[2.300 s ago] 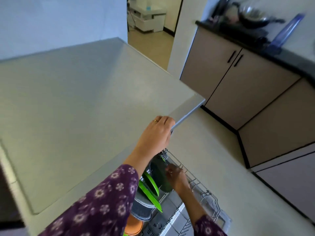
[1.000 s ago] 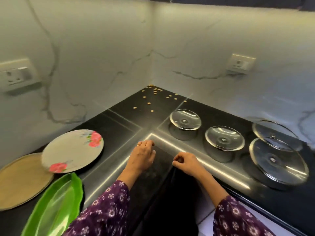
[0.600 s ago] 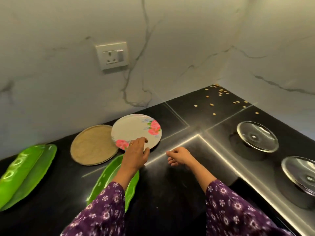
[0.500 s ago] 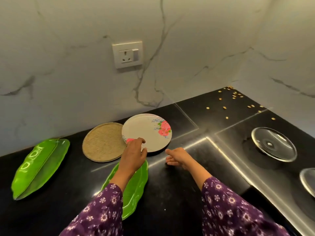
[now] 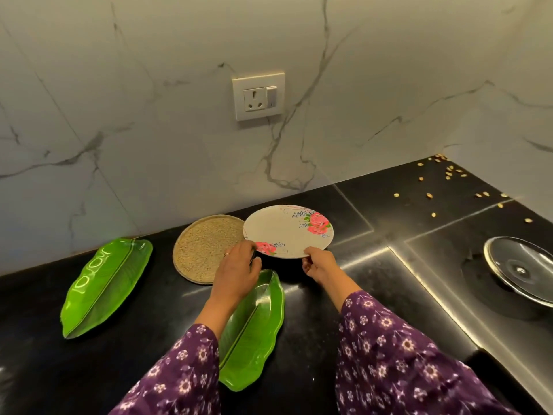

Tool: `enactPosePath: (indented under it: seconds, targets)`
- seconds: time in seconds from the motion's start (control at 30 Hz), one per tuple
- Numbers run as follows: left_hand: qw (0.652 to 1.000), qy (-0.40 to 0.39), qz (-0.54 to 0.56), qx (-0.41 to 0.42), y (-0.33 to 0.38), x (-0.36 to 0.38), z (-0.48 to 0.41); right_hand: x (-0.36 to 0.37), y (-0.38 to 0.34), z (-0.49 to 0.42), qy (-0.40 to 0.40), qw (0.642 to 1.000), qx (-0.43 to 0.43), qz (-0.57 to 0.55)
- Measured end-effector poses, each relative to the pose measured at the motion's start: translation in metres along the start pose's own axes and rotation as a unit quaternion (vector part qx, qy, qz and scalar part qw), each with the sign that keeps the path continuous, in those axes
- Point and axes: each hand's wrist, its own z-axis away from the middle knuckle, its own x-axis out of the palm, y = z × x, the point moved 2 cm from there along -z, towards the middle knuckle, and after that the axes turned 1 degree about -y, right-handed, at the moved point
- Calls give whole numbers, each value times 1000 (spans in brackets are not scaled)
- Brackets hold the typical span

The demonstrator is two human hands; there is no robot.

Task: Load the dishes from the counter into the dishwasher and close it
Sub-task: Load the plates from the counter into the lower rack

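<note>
My left fingers [image 5: 246, 250] and right fingers [image 5: 311, 253] curled round the near rim of the smooth round floral plate [image 5: 284, 232], coarse-textured tan disc [image 5: 200, 247] just left of it, glossy green leaf-shaped tray [image 5: 254, 324] nearer, under my left wrist, second leaf tray [image 5: 104, 283] well to the left, polished black worktop [image 5: 374, 265]

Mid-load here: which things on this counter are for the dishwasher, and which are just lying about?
For the job: floral plate, gripped at its near rim by left hand and right hand; tan round plate; left leaf tray; near leaf tray; glass lid.
Lying about: scattered kernels; wall socket.
</note>
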Motion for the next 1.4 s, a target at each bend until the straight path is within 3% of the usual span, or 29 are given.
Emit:
enactPosePath:
  seconds: [0.2,0.43,0.63,1.03,1.23,1.4]
  targets:
    - [998,-10,35,43,49,17,-10,-75,-21,30,39,997,-70,-20]
    - [976,-108,95,163,176,82,4,-253,-31,113,214,947,-238,42]
    - [923,-196,136,300,296,154,63,-412,9,218,383,888,-255,20]
    - [739,-368,199,529,517,243,322,-620,193,480,655,729,-190,-62]
    - [636,-424,191,616,581,269,473,-669,308,600,756,634,-117,-111]
    - [558,-464,176,665,615,274,597,-693,400,679,806,581,-42,-108]
